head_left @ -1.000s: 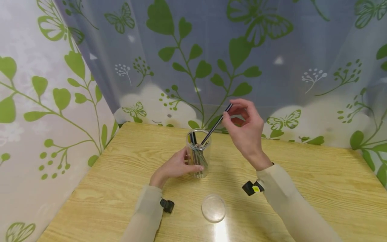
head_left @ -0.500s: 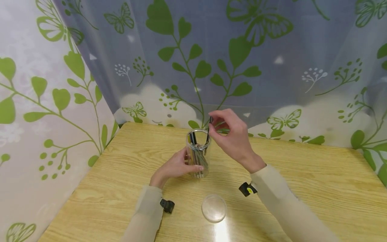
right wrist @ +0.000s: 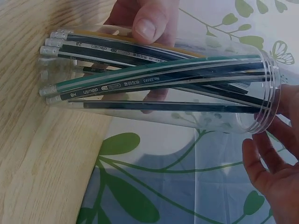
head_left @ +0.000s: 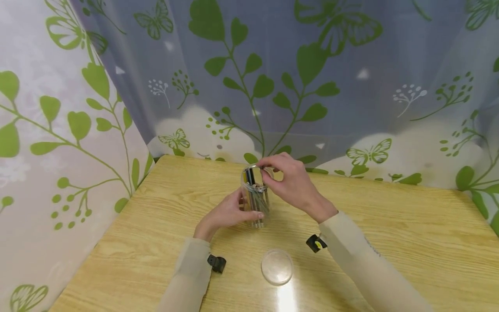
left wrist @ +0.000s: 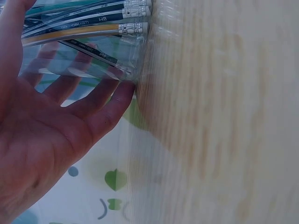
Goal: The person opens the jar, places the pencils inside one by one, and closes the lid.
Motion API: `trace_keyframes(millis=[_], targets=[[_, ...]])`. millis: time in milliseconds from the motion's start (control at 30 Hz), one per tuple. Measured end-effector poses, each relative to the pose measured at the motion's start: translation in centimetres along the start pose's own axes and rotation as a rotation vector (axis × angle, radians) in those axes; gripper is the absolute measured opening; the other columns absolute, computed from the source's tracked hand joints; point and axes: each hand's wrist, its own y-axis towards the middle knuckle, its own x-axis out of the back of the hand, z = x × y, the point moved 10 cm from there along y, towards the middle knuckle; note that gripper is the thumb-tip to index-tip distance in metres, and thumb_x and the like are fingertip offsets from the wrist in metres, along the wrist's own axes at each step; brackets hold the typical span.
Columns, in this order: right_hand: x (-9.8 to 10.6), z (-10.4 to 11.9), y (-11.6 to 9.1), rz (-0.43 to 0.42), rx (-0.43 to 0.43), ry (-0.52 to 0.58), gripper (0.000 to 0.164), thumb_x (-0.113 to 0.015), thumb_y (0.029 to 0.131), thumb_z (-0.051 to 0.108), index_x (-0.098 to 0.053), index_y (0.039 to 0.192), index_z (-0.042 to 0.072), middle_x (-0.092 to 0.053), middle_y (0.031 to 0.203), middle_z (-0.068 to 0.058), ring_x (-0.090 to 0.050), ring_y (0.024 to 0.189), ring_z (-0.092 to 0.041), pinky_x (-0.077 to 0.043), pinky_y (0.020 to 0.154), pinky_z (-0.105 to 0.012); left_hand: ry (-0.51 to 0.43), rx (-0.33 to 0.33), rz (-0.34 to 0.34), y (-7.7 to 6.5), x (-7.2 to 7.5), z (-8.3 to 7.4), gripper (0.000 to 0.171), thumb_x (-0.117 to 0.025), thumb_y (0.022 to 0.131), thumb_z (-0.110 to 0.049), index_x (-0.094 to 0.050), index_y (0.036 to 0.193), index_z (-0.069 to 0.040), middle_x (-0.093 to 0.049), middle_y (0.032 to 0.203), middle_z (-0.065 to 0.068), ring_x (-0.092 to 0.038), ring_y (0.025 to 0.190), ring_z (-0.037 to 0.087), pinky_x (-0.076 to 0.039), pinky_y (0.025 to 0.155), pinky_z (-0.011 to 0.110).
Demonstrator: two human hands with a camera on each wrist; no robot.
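Note:
A clear plastic jar (head_left: 244,203) stands on the table with several pencils (right wrist: 126,86) in it, dark, green and yellow-orange, their eraser ends down. My left hand (head_left: 226,213) grips the jar from the left, thumb across its front; in the left wrist view its fingers (left wrist: 110,105) curl behind the wall. At the jar's mouth, my right hand (head_left: 293,182) pinches the top of one dark pencil (right wrist: 163,106), thumb and index finger together at the rim. Most of that pencil is inside, its lower end slightly above the jar's bottom. Its top is hidden by the fingers.
A round clear lid (head_left: 277,267) lies flat on the wooden table (head_left: 156,242) in front of the jar. Behind the table hangs a curtain (head_left: 351,108) with green leaves and butterflies; another patterned cloth (head_left: 50,173) is at the left.
My right hand has moved left and down to the jar's mouth, straightening the slanted pencil and lowering it into the jar. My left hand keeps its hold on the jar.

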Motion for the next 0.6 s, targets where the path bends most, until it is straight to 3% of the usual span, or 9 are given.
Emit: trace_keyframes(millis=[400, 600], targets=[[-1.1, -0.2, 0.3, 0.126, -0.068, 0.006, 0.028, -0.065, 0.099, 0.011, -0.073, 0.126, 0.011, -0.075, 0.115, -0.005, -0.063, 0.104, -0.023, -0.054, 0.08, -0.041, 0.016, -0.003, 0.001, 0.0, -0.1, 0.0, 0.084, -0.08, 0.09, -0.029, -0.033, 0.159, -0.024, -0.063, 0.136, 0.006, -0.061, 0.125, 0.025, -0.055, 0.104, 0.044], [-1.3, -0.3, 0.1, 0.151, -0.078, 0.019, 0.028, -0.062, 0.101, 0.013, -0.072, 0.127, 0.014, -0.076, 0.111, -0.001, -0.061, 0.105, -0.021, -0.054, 0.079, -0.042, 0.011, -0.008, 0.007, 0.0, -0.1, 0.0, 0.082, -0.08, 0.09, -0.029, -0.034, 0.158, -0.026, -0.063, 0.133, 0.004, -0.061, 0.125, 0.024, -0.054, 0.103, 0.045]])
